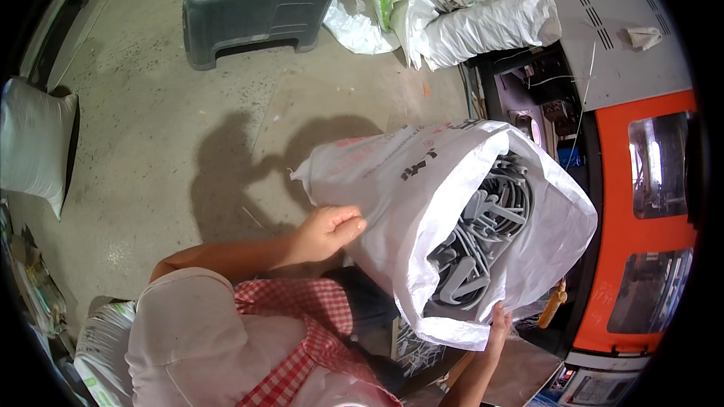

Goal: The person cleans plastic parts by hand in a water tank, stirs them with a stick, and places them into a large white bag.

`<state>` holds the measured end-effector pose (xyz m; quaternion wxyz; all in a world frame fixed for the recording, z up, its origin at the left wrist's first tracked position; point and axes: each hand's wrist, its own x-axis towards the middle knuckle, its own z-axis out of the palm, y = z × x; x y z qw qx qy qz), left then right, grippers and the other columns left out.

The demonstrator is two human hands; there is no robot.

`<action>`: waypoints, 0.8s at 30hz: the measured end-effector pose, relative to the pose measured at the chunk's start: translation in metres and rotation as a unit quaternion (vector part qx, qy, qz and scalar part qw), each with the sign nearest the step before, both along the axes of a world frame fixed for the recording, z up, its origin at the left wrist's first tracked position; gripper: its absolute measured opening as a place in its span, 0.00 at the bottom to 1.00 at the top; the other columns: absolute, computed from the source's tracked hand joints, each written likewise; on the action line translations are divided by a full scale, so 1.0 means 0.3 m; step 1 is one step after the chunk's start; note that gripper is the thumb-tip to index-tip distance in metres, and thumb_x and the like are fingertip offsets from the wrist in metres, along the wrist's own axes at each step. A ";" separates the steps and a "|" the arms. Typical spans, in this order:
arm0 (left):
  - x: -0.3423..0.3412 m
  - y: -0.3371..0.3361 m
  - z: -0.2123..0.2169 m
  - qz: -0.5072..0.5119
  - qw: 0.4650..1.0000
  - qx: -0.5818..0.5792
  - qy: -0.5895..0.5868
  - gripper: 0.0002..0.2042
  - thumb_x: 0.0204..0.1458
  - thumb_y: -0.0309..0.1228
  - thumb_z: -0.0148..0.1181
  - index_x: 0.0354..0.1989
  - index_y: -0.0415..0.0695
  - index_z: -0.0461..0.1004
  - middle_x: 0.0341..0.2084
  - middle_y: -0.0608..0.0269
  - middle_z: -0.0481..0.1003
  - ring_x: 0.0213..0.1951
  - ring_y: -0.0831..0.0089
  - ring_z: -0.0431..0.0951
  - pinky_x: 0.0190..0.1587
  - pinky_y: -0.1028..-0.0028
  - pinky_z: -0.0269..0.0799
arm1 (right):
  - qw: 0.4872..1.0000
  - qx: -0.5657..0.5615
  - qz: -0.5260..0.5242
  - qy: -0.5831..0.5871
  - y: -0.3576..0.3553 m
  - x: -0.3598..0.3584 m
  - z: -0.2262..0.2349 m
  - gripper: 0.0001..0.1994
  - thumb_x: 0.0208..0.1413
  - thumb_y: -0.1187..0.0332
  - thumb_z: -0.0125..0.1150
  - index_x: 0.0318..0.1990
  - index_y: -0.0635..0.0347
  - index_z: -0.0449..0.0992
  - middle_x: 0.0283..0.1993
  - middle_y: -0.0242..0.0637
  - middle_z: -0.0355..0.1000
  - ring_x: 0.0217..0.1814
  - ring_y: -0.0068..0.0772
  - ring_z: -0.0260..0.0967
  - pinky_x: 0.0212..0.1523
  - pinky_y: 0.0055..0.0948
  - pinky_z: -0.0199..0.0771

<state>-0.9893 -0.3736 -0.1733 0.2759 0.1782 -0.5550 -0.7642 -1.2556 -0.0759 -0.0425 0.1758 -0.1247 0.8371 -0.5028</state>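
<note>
A large white woven plastic sack (362, 173) leans in front of me with its mouth turned to the right. Inside lie many grey plastic pieces (490, 218), looped and angled, looking like clothes hangers. My right hand (498, 325) grips the near edge of the sack's mouth, fingers partly hidden behind the fabric. My left hand (329, 231) is a closed fist against the sack's near left side. Whether it pinches fabric or something else is hidden.
An orange and grey machine (608, 241) with windows stands at the right. A grey plastic step stool (234, 11) and white sacks (490, 30) are at the far side. Another full sack (38, 147) lies at the left. More grey pieces (415, 350) sit below the sack.
</note>
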 end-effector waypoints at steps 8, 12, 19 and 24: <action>-0.020 0.060 -0.071 0.040 0.996 -0.073 -0.035 0.15 0.55 0.34 0.49 0.19 0.37 0.64 0.10 0.65 0.58 0.18 0.81 0.57 0.20 0.76 0.57 | 1.000 -0.010 0.018 0.012 0.009 -0.020 -0.019 0.14 0.54 0.64 0.53 0.44 0.64 0.68 0.36 0.28 0.67 0.36 0.19 0.60 0.37 0.22 0.59; -0.025 0.075 -0.086 0.009 0.998 -0.069 -0.002 0.16 0.55 0.36 0.49 0.22 0.36 0.66 0.12 0.61 0.59 0.18 0.80 0.58 0.21 0.75 0.58 | 0.999 0.026 0.022 0.017 0.037 -0.047 -0.019 0.16 0.54 0.63 0.53 0.45 0.66 0.68 0.39 0.30 0.67 0.39 0.21 0.61 0.41 0.23 0.60; -0.038 0.086 -0.090 0.027 0.996 -0.087 -0.011 0.14 0.55 0.34 0.49 0.23 0.36 0.67 0.12 0.58 0.62 0.18 0.78 0.59 0.21 0.74 0.59 | 1.000 0.018 0.004 0.014 0.061 -0.061 -0.026 0.17 0.51 0.56 0.58 0.39 0.61 0.68 0.36 0.31 0.67 0.37 0.23 0.63 0.40 0.26 0.62; -0.032 0.077 -0.080 0.019 0.994 -0.105 -0.032 0.11 0.54 0.32 0.50 0.24 0.36 0.69 0.12 0.58 0.63 0.17 0.77 0.62 0.22 0.74 0.61 | 0.999 0.036 0.036 0.006 0.052 -0.051 -0.008 0.15 0.52 0.60 0.58 0.40 0.63 0.69 0.33 0.26 0.65 0.35 0.18 0.59 0.35 0.20 0.58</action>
